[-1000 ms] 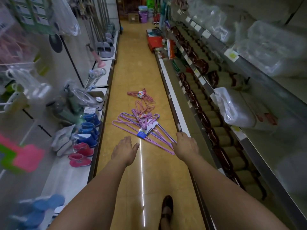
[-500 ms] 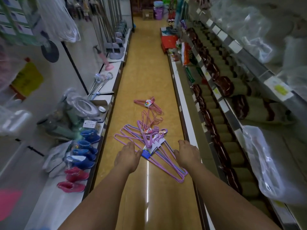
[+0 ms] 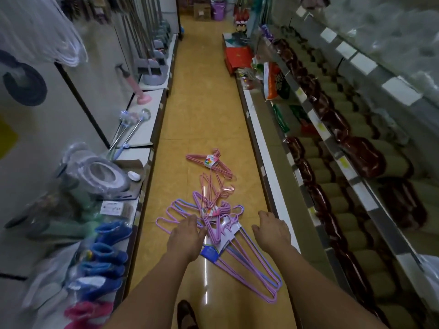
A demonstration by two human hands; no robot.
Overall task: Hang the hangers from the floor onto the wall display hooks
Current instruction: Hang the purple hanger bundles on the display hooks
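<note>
Dim, blurred edges, floor (image 3: 209,96) glare

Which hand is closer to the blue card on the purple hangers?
The left hand. It reaches over the purple hangers, with the blue card just beside its wrist. The right hand hovers farther off, past the hangers' other side, holding nothing.

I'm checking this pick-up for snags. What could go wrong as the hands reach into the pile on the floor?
1. The purple hanger bundles and pink hanger bundle overlap with hooks crossed, so lifting one may drag others along.
2. The left hand reaches the pile while the right hand is beside it; a one-sided lift could tilt the long bundle.
</note>
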